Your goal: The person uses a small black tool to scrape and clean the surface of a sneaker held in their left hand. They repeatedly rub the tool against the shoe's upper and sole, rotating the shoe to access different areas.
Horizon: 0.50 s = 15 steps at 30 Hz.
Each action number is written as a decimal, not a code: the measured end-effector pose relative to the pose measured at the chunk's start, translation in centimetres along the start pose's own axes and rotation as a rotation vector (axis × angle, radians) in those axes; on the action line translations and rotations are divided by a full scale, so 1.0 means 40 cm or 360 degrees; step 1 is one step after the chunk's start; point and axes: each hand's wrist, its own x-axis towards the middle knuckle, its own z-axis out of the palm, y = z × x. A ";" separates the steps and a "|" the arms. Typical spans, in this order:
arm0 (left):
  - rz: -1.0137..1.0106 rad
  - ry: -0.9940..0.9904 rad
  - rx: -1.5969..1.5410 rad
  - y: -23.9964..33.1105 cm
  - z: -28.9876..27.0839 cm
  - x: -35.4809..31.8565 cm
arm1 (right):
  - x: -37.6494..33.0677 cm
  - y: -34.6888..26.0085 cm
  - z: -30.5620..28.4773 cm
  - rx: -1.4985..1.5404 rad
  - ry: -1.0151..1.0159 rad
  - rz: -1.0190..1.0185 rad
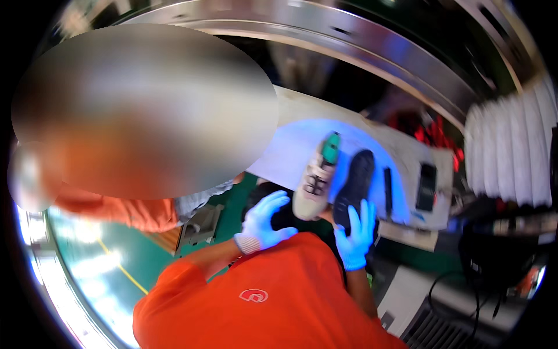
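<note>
A co-worker's upper body [145, 110] at the upper left is blurred out. The heel of the pale shoe [314, 183] is hidden behind the left hand [264, 221]; the lower end of the black sole [353, 183] is covered by the right hand [356, 232]. Both forearms are partly masked by the orange shirt [261, 296]. The small dark things [427, 186] on the desk [407, 151] cannot be identified.

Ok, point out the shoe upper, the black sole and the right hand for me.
shoe upper [314, 185]: head view, on its laced light-coloured front.
black sole [356, 177]: head view, middle of the dark sole.
right hand [357, 235]: head view, back of the blue glove, touching the sole's lower end.
</note>
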 end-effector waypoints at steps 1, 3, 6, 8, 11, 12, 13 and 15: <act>0.0184 -0.0015 0.0155 -0.008 -0.008 0.000 | -0.013 0.016 0.015 0.0113 -0.0037 0.0102; 0.0477 -0.0019 0.0396 -0.029 -0.001 0.021 | -0.017 0.025 0.031 0.0090 0.0057 0.0100; 0.0767 -0.0044 0.0527 -0.050 0.045 0.093 | -0.022 0.026 0.051 0.0041 0.0156 0.0099; 0.0901 0.0016 0.0587 -0.071 0.086 0.135 | -0.023 0.015 0.061 0.0074 0.0239 0.0148; 0.1010 0.0115 0.0596 -0.078 0.119 0.162 | -0.023 -0.002 0.059 0.0221 0.0313 0.0259; 0.1006 0.0131 0.0591 -0.076 0.119 0.162 | -0.023 0.001 0.054 0.0219 0.0302 0.0256; 0.0988 0.0109 0.0601 -0.080 0.120 0.158 | -0.029 0.007 0.048 0.0214 0.0291 0.0263; 0.0991 0.0066 0.0607 -0.088 0.107 0.153 | -0.035 0.012 0.039 0.0193 0.0287 0.0286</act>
